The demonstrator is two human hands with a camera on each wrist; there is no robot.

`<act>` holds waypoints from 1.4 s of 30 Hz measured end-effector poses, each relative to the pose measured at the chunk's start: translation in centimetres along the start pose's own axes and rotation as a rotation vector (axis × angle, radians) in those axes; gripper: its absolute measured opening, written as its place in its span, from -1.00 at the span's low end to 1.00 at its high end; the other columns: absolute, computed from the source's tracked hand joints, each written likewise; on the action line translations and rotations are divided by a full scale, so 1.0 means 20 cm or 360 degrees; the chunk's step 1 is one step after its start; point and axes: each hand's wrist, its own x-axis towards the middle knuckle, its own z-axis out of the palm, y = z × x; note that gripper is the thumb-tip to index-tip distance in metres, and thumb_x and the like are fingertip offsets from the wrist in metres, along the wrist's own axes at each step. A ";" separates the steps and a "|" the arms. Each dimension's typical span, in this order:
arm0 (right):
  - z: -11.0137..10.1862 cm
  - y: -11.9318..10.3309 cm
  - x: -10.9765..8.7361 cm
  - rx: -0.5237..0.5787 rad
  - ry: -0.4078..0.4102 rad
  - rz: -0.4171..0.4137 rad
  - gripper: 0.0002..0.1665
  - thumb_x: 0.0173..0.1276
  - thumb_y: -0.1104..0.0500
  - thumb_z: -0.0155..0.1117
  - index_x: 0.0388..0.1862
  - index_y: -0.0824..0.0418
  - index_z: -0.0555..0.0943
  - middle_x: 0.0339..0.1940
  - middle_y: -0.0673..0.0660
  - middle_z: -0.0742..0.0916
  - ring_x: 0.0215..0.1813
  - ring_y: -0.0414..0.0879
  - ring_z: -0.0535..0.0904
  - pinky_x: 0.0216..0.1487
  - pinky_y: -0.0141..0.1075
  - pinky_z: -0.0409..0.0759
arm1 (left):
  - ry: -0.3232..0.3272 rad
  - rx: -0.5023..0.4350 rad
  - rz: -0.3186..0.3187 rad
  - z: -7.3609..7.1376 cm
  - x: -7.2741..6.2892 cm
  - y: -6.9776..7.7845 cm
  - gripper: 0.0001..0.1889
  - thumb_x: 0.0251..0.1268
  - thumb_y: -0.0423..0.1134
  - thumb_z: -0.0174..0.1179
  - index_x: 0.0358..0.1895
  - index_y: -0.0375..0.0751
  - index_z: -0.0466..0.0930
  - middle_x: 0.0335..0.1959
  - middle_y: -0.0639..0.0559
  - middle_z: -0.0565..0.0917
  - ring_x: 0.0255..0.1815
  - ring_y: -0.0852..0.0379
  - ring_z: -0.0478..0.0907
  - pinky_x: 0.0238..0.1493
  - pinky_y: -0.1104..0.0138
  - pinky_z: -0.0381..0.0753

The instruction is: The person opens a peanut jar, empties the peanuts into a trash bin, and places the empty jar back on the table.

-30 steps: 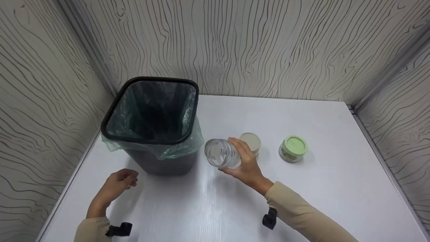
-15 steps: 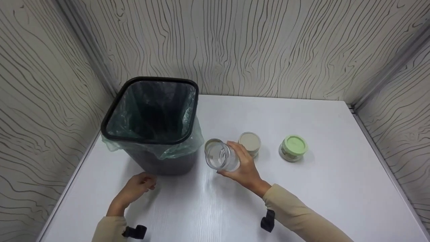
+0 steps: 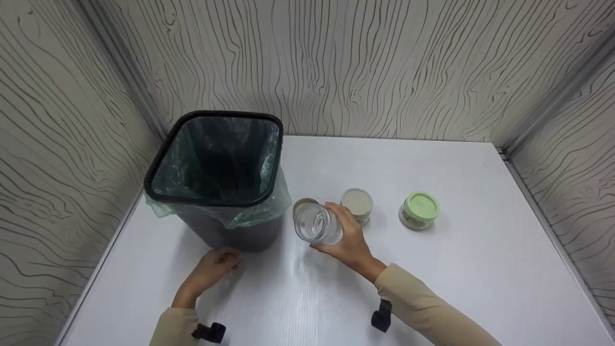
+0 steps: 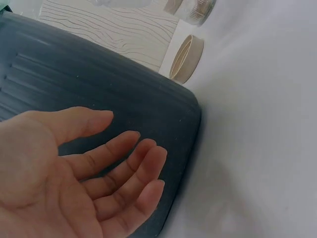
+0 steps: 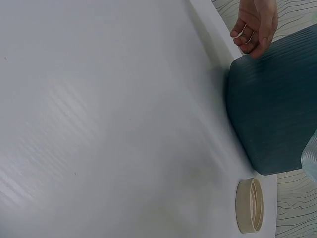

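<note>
My right hand [image 3: 350, 240] grips a clear glass jar [image 3: 319, 226] round its side, tilted with its mouth facing left and towards me. No contents show inside it. A loose beige lid [image 4: 187, 59] lies on the table beside the bin, and the jar partly covers it in the head view. In the right wrist view only a ribbed edge of the jar [image 5: 310, 158] shows. My left hand [image 3: 215, 269] is in front of the bin, its fingers loosely curled with nothing in them; the left wrist view shows its palm [image 4: 59, 198] bare.
A dark bin [image 3: 240, 235] lined with a green bag [image 3: 259, 214] stands at the left. Right of the held jar are a jar with a beige lid [image 3: 357, 202] and, further right, a jar with a green lid [image 3: 421, 209]. Wood-patterned walls [image 3: 307, 67] surround the white table [image 3: 480, 230].
My left hand has moved right along the front of the bin. The glass jar has shifted slightly down in my right hand, so more of the loose beige lid shows behind it.
</note>
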 end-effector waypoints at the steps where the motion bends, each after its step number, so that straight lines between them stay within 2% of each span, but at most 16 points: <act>1: 0.00 0.00 0.00 0.0007 0.0005 0.0003 0.03 -0.30 0.09 0.69 0.23 0.30 0.45 0.16 0.20 0.62 0.21 0.07 0.53 0.27 0.00 0.55 | 0.0000 0.0001 0.0007 0.01 0.00 0.00 -0.62 0.41 -0.22 0.04 0.05 -0.52 0.50 -0.13 -0.34 0.67 -0.12 0.04 0.63 -0.14 0.35 0.60; 7: 0.03 0.02 -0.01 0.0020 0.0015 0.0017 0.02 -0.29 0.10 0.69 0.23 0.28 0.45 0.14 0.20 0.63 0.21 0.03 0.53 0.27 -0.04 0.56 | -0.0014 -0.0004 0.0042 0.09 0.03 0.01 -0.63 0.41 -0.22 0.04 0.03 -0.52 0.51 -0.17 -0.35 0.67 -0.16 0.05 0.62 -0.17 0.37 0.58; 13: 0.04 0.02 -0.01 0.0085 -0.0003 0.0054 0.00 -0.29 0.11 0.68 0.22 0.25 0.46 0.14 0.16 0.63 0.20 -0.01 0.54 0.26 -0.11 0.57 | -0.0046 -0.0062 0.0053 0.16 0.05 0.03 -0.61 0.42 -0.22 0.02 0.08 -0.53 0.47 -0.13 -0.37 0.66 -0.12 -0.05 0.63 -0.17 0.36 0.58; 21: 0.06 0.01 -0.02 0.0101 -0.0059 0.0167 -0.02 -0.23 0.12 0.63 0.23 0.30 0.41 0.16 0.18 0.61 0.23 0.06 0.52 0.32 -0.03 0.53 | -0.0037 -0.0131 0.0018 0.24 0.07 0.05 -0.61 0.42 -0.20 0.05 0.11 -0.49 0.46 -0.12 -0.34 0.66 -0.14 0.00 0.62 -0.20 0.29 0.63; 31: 0.08 0.04 -0.04 0.0122 -0.0067 0.0207 -0.05 -0.29 0.04 0.66 0.16 0.24 0.48 0.09 0.12 0.58 0.18 -0.04 0.50 0.30 -0.08 0.54 | -0.0086 -0.0178 0.0088 0.37 0.11 0.07 -0.65 0.38 -0.21 0.09 0.02 -0.46 0.51 -0.21 -0.34 0.66 -0.21 0.02 0.62 -0.25 0.31 0.62; 38: 0.10 0.05 -0.06 0.0122 -0.0109 0.0248 -0.03 -0.33 0.03 0.68 0.16 0.22 0.50 0.09 0.17 0.55 0.17 -0.01 0.49 0.29 -0.10 0.54 | -0.0098 -0.0228 0.0141 0.43 0.13 0.08 -0.69 0.37 -0.24 0.10 -0.01 -0.46 0.53 -0.24 -0.34 0.67 -0.27 0.08 0.61 -0.31 0.43 0.58; 42: 0.11 0.05 -0.06 0.0151 -0.0135 0.0318 -0.01 -0.32 0.05 0.69 0.18 0.23 0.50 0.09 0.17 0.52 0.18 0.04 0.47 0.31 -0.11 0.51 | -0.0135 -0.0255 0.0145 0.47 0.13 0.09 -0.69 0.40 -0.26 0.07 0.00 -0.48 0.52 -0.20 -0.35 0.66 -0.23 0.03 0.63 -0.27 0.31 0.67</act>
